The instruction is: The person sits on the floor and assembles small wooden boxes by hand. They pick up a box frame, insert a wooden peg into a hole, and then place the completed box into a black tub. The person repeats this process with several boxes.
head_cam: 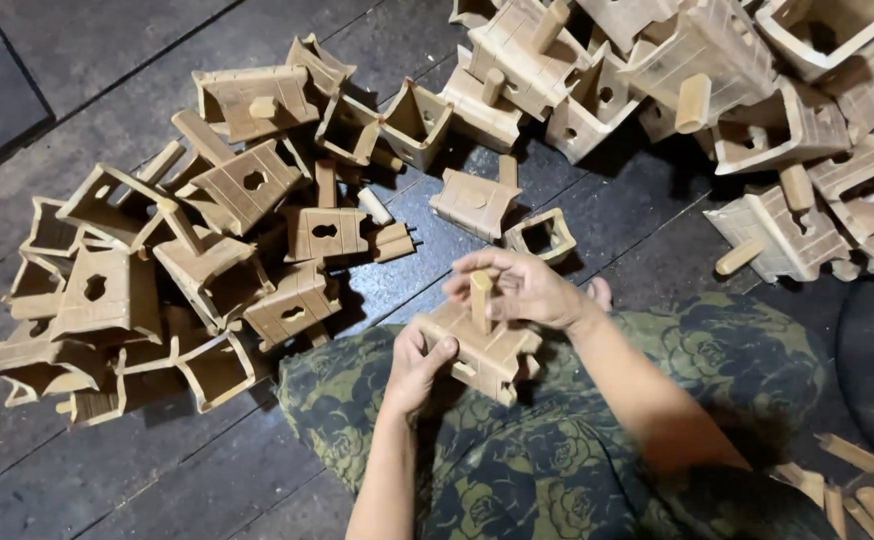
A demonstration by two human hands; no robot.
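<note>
Wooden box (485, 350) gripped in left hand (415, 368) over lap; peg (480, 298) pinched by right hand (523, 287) atop box; more boxes (197, 250) heaped on floor (107, 80)

Your two arms are bare with no sleeves, your left hand (417, 365) and right hand (522, 288) wear no gloves or rings, and your lap is covered in dark cloth (557, 450) with green flowers.

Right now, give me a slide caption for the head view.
Left hand steadies a small wooden box piece while right hand pinches its wooden peg.
</note>
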